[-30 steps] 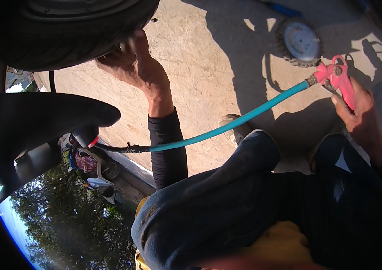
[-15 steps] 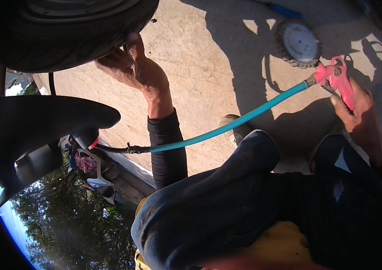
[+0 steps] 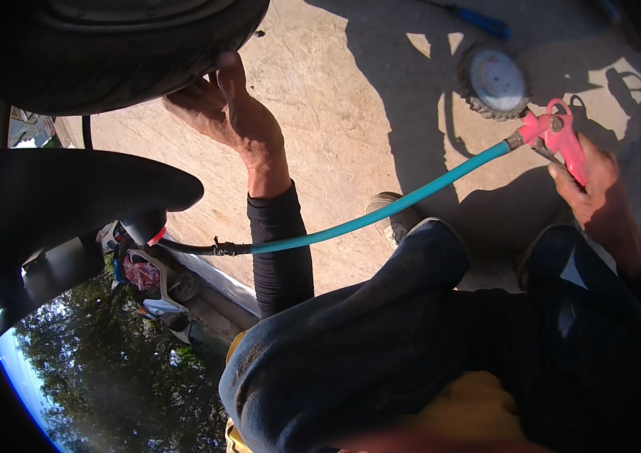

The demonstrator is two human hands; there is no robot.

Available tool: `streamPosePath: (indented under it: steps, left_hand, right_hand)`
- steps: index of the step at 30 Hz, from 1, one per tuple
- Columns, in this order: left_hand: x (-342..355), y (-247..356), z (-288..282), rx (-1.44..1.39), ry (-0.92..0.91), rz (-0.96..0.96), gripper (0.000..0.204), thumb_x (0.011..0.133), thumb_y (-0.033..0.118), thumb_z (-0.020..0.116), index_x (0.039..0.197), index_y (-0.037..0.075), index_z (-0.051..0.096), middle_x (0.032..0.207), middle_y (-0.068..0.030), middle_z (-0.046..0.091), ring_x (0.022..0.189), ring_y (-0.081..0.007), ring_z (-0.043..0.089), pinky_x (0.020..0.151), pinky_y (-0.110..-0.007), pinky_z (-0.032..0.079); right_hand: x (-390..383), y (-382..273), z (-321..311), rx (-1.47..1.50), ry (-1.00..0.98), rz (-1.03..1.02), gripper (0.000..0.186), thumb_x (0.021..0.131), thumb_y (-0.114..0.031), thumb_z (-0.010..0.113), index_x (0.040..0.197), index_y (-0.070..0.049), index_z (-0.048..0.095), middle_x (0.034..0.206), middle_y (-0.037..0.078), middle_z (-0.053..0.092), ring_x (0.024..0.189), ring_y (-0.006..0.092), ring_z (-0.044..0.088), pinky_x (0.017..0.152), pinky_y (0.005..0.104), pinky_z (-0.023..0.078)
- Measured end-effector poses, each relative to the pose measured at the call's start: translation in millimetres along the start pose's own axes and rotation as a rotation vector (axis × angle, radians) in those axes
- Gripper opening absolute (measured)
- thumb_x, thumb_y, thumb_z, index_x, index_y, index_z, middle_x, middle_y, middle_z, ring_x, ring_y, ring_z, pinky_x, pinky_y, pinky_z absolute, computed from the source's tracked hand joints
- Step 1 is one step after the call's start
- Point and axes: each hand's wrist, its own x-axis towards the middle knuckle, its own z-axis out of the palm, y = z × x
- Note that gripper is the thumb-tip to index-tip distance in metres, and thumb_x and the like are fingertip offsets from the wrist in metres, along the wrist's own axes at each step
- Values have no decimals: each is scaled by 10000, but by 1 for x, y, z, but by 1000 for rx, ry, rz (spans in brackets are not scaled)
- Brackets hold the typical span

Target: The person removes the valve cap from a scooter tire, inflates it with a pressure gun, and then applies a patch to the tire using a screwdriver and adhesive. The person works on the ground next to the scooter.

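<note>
Gripping pink air gun (image 3: 562, 143), right hand (image 3: 600, 189) closed; left hand (image 3: 230, 113) open against tyre (image 3: 124, 53), fingertips hidden.

Hard direct sunlight on the concrete ground (image 3: 350, 98); crisp dark shadows fall across its upper right. Fisheye bends the edges, corners black. Focus mostly sharp.

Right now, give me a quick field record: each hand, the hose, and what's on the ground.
left hand: flat against the black tyre, open
right hand: gripping the pink air gun
hose: teal, runs from the air gun leftward past the knee, then turns black
ground: concrete; round gauge beside the air gun, blue-handled tool farther off
</note>
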Motion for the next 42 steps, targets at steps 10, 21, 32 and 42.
streamPosePath:
  steps: [10, 21, 32, 42]
  left_hand:
    - [3, 2, 3, -28, -26, -20, 854, 975, 280, 775, 1600, 50, 240, 1583, -162, 389, 1431, -265, 434, 1231, -412, 338]
    - [4, -8, 6, -172, -69, 21, 847, 1012, 246, 770, 1630, 63, 220, 1648, -161, 344, 1516, -258, 383, 1262, -399, 364]
    - [6, -6, 3, -99, -106, 44, 850, 1013, 176, 762, 1644, 62, 205, 1659, -182, 337, 1513, -276, 419, 1243, -441, 409]
    - [3, 0, 3, -102, -66, 40, 688, 1009, 230, 780, 1552, 28, 409, 1620, -128, 479, 1488, -256, 457, 1259, -412, 305]
  right_hand:
    - [5, 3, 11, -98, -67, 109, 250, 946, -159, 734, 1093, 11, 626, 828, 270, 671, 806, 524, 617, 712, 500, 502]
    - [10, 19, 20, -187, -43, 79, 302, 937, -201, 741, 1015, 34, 569, 816, 294, 651, 808, 534, 611, 709, 571, 480]
    - [21, 15, 20, -232, -78, 82, 299, 938, -171, 720, 1065, 57, 575, 882, 326, 659, 876, 554, 621, 721, 558, 493]
    - [25, -6, 19, -482, -136, 164, 417, 919, -265, 801, 1109, 56, 613, 974, 291, 702, 888, 486, 689, 820, 542, 547]
